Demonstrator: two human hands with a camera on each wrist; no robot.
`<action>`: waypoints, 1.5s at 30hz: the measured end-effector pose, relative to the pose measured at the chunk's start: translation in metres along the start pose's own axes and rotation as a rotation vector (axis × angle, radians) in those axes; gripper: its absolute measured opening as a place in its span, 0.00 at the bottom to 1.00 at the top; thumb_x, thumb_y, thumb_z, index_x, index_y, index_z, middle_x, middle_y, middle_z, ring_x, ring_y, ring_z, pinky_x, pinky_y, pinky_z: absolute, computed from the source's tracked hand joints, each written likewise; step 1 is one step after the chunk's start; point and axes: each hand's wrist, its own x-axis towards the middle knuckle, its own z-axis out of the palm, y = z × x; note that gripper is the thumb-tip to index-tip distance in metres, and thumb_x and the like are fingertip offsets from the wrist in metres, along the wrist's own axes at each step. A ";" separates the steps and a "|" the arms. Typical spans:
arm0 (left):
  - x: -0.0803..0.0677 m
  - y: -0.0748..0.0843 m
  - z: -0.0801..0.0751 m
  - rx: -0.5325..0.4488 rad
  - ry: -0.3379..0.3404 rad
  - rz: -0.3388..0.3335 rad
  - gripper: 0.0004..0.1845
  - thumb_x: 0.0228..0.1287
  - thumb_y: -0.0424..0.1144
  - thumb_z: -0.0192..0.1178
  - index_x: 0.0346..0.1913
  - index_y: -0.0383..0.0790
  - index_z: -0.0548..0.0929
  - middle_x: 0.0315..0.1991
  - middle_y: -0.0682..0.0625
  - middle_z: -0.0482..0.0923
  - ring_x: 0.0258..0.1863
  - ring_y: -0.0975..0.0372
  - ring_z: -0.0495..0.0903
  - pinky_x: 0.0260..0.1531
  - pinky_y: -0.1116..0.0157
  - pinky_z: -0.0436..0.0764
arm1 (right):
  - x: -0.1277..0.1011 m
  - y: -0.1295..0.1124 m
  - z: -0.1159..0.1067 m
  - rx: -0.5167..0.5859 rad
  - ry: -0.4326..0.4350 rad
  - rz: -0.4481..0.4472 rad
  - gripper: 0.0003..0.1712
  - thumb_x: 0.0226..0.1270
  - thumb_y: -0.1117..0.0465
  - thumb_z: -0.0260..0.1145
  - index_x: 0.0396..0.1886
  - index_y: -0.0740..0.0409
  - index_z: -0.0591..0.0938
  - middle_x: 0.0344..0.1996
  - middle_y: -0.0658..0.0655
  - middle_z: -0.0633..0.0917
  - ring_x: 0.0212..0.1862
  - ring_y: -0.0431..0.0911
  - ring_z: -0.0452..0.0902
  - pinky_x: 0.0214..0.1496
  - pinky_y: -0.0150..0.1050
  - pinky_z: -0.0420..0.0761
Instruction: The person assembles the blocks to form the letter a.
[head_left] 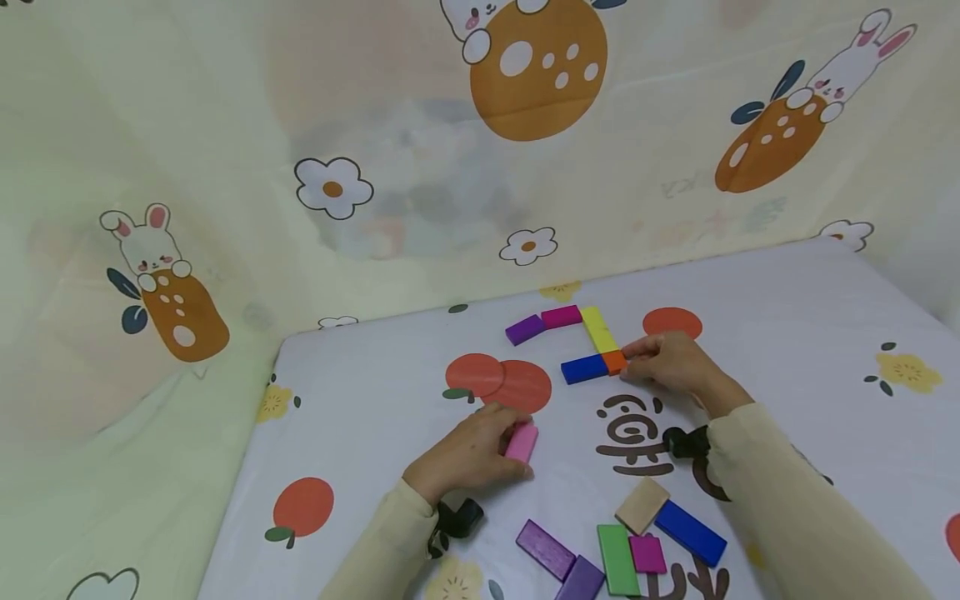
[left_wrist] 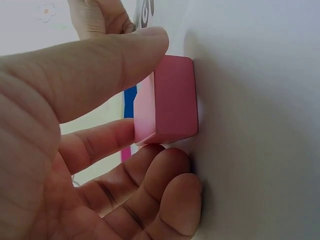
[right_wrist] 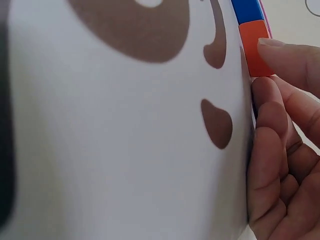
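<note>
Half orange block (head_left: 615, 362) hidden under right hand (head_left: 670, 364) grip

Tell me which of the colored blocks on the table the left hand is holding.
The light pink block, pinched by the left hand. It sits alone mid-table, apart from the placed row near the right hand and the loose pile nearest the person.

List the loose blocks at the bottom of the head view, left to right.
Purple block → darker purple block → green block → magenta block → blue block. The tan block's place overlaps, so it is left out.
</note>
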 end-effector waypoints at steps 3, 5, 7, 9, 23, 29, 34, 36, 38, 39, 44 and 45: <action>0.004 0.000 -0.001 0.015 -0.002 0.002 0.34 0.54 0.48 0.71 0.64 0.43 0.74 0.48 0.55 0.72 0.44 0.66 0.71 0.45 0.70 0.74 | 0.000 0.002 0.001 -0.004 0.005 0.000 0.27 0.60 0.56 0.71 0.59 0.59 0.79 0.49 0.62 0.81 0.48 0.53 0.73 0.44 0.39 0.75; 0.008 0.002 -0.003 0.016 -0.004 0.006 0.33 0.55 0.48 0.71 0.63 0.43 0.74 0.47 0.55 0.72 0.44 0.66 0.71 0.44 0.70 0.73 | -0.001 0.001 0.001 -0.003 0.009 0.006 0.28 0.60 0.55 0.71 0.59 0.59 0.79 0.51 0.63 0.80 0.50 0.54 0.73 0.46 0.39 0.75; 0.011 0.003 -0.005 0.023 -0.007 0.009 0.32 0.55 0.48 0.71 0.62 0.43 0.75 0.45 0.55 0.72 0.43 0.66 0.70 0.42 0.71 0.73 | -0.001 0.000 0.001 -0.005 0.011 0.013 0.27 0.61 0.55 0.70 0.59 0.59 0.79 0.52 0.63 0.79 0.51 0.55 0.72 0.47 0.41 0.75; 0.014 0.003 -0.006 0.020 -0.011 0.008 0.31 0.55 0.47 0.71 0.62 0.43 0.75 0.44 0.55 0.72 0.43 0.65 0.70 0.41 0.71 0.73 | -0.001 0.000 0.001 -0.003 0.011 0.016 0.27 0.61 0.55 0.70 0.60 0.58 0.79 0.53 0.64 0.79 0.52 0.56 0.71 0.48 0.42 0.75; 0.050 -0.002 -0.014 -0.009 -0.025 -0.047 0.29 0.56 0.47 0.71 0.60 0.46 0.75 0.42 0.56 0.73 0.43 0.64 0.72 0.38 0.69 0.76 | 0.001 -0.003 0.002 -0.002 0.014 0.027 0.26 0.59 0.55 0.72 0.56 0.58 0.80 0.50 0.63 0.78 0.49 0.55 0.71 0.43 0.38 0.75; 0.063 -0.002 -0.017 0.004 -0.004 -0.013 0.28 0.57 0.45 0.70 0.61 0.46 0.75 0.47 0.57 0.74 0.47 0.65 0.70 0.42 0.70 0.76 | 0.000 -0.003 0.004 -0.021 0.025 0.013 0.27 0.58 0.53 0.73 0.55 0.59 0.80 0.49 0.63 0.78 0.49 0.55 0.71 0.43 0.39 0.75; 0.067 0.000 -0.019 0.043 -0.013 -0.067 0.31 0.59 0.47 0.69 0.64 0.47 0.73 0.46 0.55 0.73 0.45 0.65 0.71 0.39 0.70 0.76 | -0.002 -0.002 0.003 -0.014 0.031 0.009 0.27 0.57 0.53 0.74 0.54 0.60 0.81 0.48 0.63 0.79 0.48 0.55 0.71 0.43 0.39 0.74; 0.067 0.001 -0.020 0.055 -0.016 -0.080 0.32 0.59 0.48 0.68 0.66 0.47 0.71 0.46 0.54 0.72 0.45 0.65 0.71 0.39 0.70 0.75 | -0.002 -0.002 0.003 -0.013 0.032 0.005 0.27 0.57 0.52 0.74 0.54 0.60 0.81 0.48 0.63 0.79 0.48 0.55 0.72 0.42 0.38 0.75; 0.068 0.001 -0.021 0.059 -0.012 -0.079 0.33 0.60 0.47 0.68 0.67 0.47 0.70 0.46 0.54 0.72 0.45 0.65 0.71 0.40 0.70 0.75 | -0.002 -0.003 0.003 -0.014 0.034 0.000 0.27 0.56 0.52 0.74 0.53 0.60 0.81 0.47 0.62 0.80 0.48 0.54 0.72 0.42 0.38 0.75; 0.068 0.001 -0.021 0.058 -0.008 -0.073 0.33 0.60 0.47 0.68 0.67 0.46 0.70 0.47 0.53 0.73 0.45 0.65 0.71 0.40 0.70 0.75 | -0.002 -0.003 0.003 -0.015 0.035 -0.008 0.26 0.56 0.52 0.74 0.52 0.60 0.81 0.46 0.62 0.80 0.48 0.54 0.72 0.42 0.38 0.75; 0.070 -0.001 -0.020 0.045 0.005 -0.052 0.32 0.61 0.45 0.67 0.67 0.44 0.70 0.47 0.53 0.73 0.45 0.65 0.71 0.43 0.71 0.74 | -0.003 -0.003 0.002 -0.019 0.031 -0.042 0.26 0.56 0.53 0.74 0.51 0.62 0.82 0.45 0.62 0.82 0.48 0.54 0.73 0.42 0.39 0.74; 0.071 -0.001 -0.020 0.044 0.007 -0.050 0.32 0.61 0.45 0.67 0.67 0.44 0.70 0.47 0.53 0.73 0.45 0.65 0.71 0.43 0.71 0.74 | -0.003 -0.003 0.002 -0.021 0.029 -0.045 0.26 0.56 0.53 0.74 0.51 0.62 0.82 0.45 0.62 0.82 0.48 0.54 0.73 0.42 0.39 0.74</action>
